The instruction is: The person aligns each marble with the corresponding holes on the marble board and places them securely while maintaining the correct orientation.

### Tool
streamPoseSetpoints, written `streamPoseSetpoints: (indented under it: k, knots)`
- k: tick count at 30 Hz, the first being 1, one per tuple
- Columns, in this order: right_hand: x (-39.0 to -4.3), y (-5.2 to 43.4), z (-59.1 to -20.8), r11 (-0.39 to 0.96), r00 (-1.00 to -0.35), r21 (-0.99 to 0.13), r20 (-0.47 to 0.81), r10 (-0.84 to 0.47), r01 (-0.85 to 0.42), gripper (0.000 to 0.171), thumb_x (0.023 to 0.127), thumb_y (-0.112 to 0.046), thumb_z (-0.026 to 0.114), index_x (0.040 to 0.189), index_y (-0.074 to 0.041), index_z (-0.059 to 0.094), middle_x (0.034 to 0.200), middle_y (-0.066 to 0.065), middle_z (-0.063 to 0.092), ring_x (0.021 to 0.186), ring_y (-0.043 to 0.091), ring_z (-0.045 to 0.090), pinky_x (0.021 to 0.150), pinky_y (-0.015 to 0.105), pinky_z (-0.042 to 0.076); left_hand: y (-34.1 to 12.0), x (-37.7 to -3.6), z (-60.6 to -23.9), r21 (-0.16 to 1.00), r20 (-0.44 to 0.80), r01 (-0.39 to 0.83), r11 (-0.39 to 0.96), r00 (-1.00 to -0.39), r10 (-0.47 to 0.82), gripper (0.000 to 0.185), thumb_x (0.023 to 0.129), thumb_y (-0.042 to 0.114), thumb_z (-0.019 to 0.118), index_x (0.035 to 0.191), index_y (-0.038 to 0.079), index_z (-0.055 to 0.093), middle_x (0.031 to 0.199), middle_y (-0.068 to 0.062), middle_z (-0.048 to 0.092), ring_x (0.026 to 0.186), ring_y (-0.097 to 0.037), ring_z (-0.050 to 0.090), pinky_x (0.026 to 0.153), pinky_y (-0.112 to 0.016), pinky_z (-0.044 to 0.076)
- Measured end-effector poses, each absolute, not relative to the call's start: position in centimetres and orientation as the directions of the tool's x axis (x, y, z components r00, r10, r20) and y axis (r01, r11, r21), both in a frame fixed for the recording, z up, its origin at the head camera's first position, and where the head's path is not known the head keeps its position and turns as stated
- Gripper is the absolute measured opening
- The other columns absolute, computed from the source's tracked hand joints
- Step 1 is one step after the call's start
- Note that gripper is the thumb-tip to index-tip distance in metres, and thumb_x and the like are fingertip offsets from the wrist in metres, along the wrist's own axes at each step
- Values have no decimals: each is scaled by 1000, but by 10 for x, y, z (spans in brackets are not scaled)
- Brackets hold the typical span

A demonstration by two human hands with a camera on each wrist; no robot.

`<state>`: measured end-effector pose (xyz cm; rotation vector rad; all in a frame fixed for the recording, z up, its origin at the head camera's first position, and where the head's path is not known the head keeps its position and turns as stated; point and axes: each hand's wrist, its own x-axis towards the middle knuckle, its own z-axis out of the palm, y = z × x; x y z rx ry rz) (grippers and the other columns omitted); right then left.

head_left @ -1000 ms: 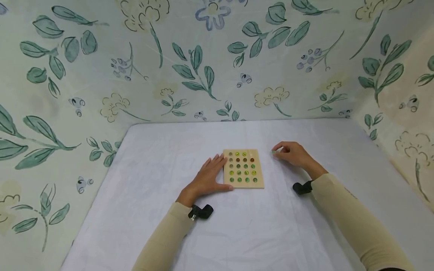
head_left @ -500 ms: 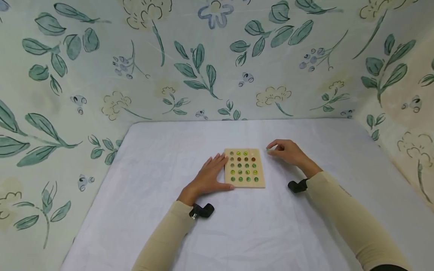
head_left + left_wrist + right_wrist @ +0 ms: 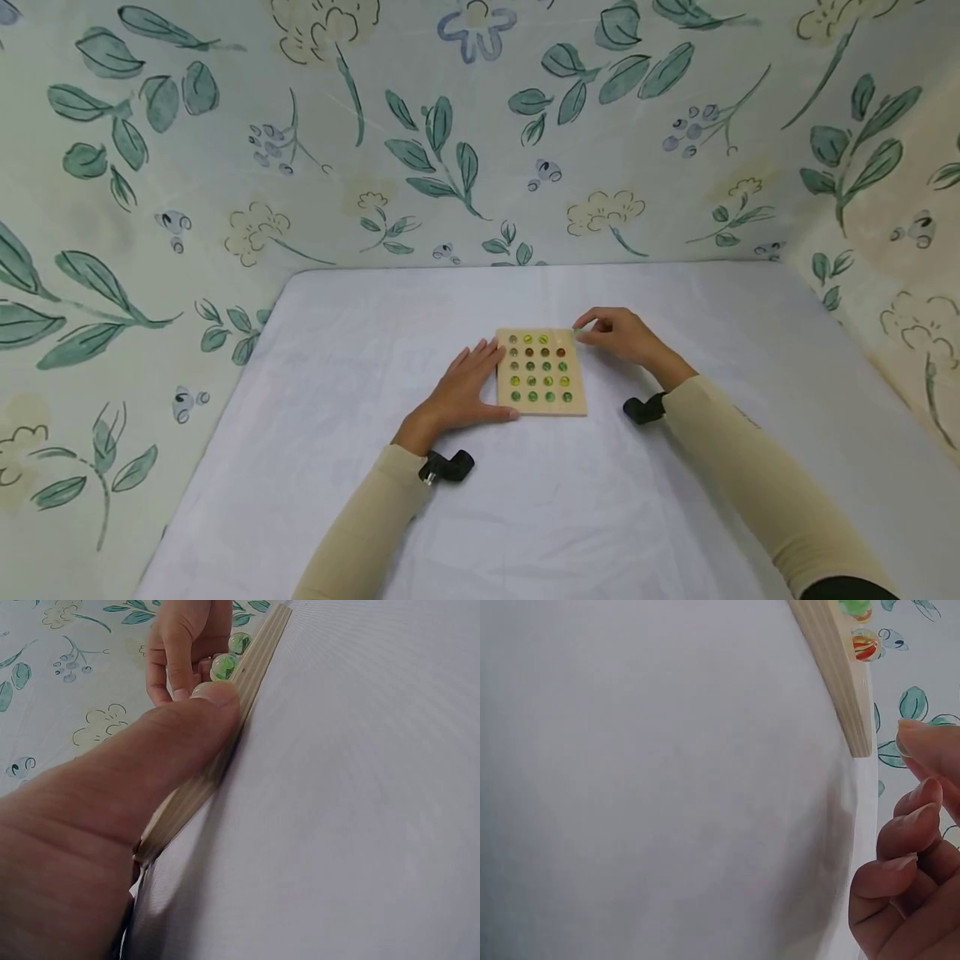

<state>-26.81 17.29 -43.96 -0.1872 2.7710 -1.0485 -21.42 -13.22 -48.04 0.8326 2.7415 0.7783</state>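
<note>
Mid-surface, the left hand (image 3: pixel 463 390) lies flat, fingers straight, against the wooden board's (image 3: pixel 542 372) left edge to steady it, while the right hand (image 3: pixel 618 335) pinches a small green marble (image 3: pixel 576 332) over the board's far right corner.

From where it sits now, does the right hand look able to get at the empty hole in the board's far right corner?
Probably yes. The right hand hovers just beside the far right corner of the wooden board, and nothing lies between. The left hand rests on the opposite edge, out of the way.
</note>
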Motion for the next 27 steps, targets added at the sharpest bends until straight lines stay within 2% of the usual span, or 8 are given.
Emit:
streamPoseSetpoints:
  k: [7,27]
  knots:
    - [-270,163,-440,728,-973,-681,-100,-208,-86,18,90,-21,69,107,-15,70,79,8,57,71,23,49,57,29,41,-133,-214,-479,527,-19,467,710,-829,559,111,73,73,65,156,18,17,162,4,9,148,-13,1,120,-33,-1]
    - [-271,151,-444,721,-961,-690,-153,-231,-64,22,89,-26,70,110,-18,71,81,6,57,75,22,49,60,28,41,-132,-214,-480,529,-21,463,711,-830,557,111,72,73,65,156,18,17,162,4,8,148,-13,1,120,-33,-2]
